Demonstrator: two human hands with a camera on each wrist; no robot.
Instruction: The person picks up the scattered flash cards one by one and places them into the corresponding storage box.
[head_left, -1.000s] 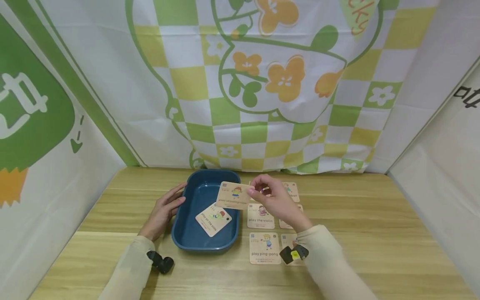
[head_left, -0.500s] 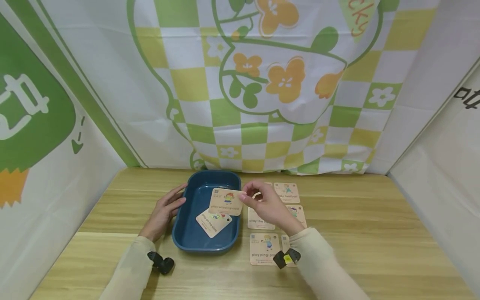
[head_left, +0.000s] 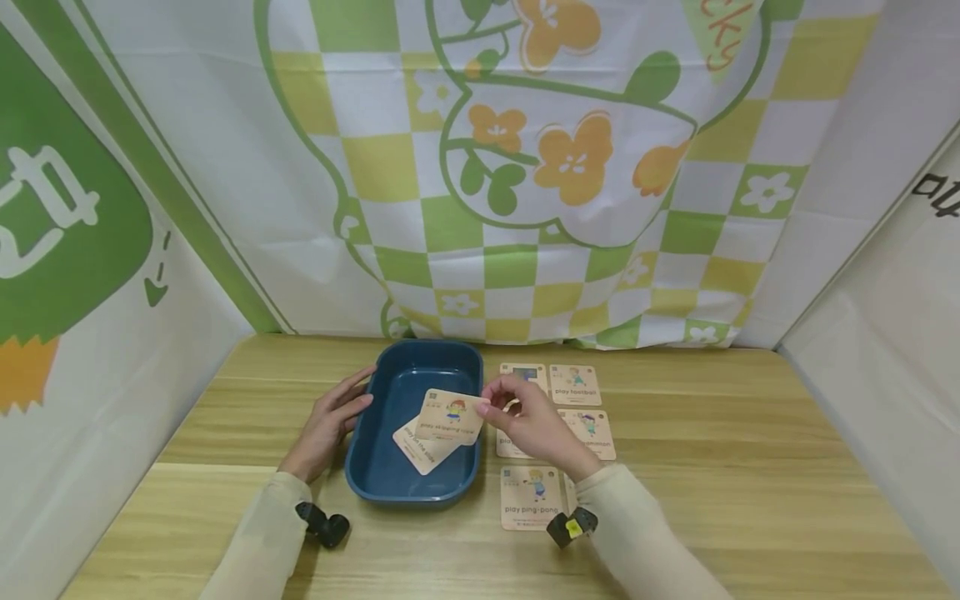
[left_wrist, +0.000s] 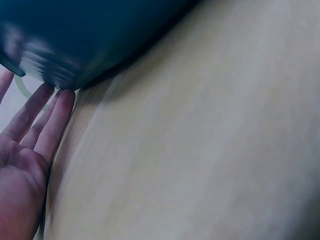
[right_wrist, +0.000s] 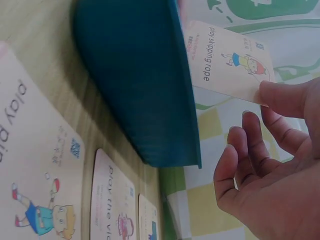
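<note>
My right hand [head_left: 532,421] pinches the corner of a "play skipping rope" card [head_left: 448,415] between thumb and forefinger. In the right wrist view this card [right_wrist: 227,62] shows above the rim of the blue tray [right_wrist: 145,85], with the other fingers loosely bent. Inside the tray [head_left: 367,483] lies a tilted "play on the slide" card [head_left: 426,452], partly covered by the held card in the head view. My left hand [head_left: 326,425] rests against the tray's left side; its fingertips [left_wrist: 65,97] touch the outer wall in the left wrist view.
Right of the tray, picture cards lie in two columns on the wooden table [head_left: 712,467]. Among them are a ping-pong card [head_left: 530,492] and a football card [head_left: 575,383]; my right hand and sleeve cover some others. A patterned cloth [head_left: 525,283] hangs behind.
My right hand has moved left and slightly down, bringing the skipping rope card over the tray and the slide card. More of the football and badminton cards shows. The left hand stays in place.
</note>
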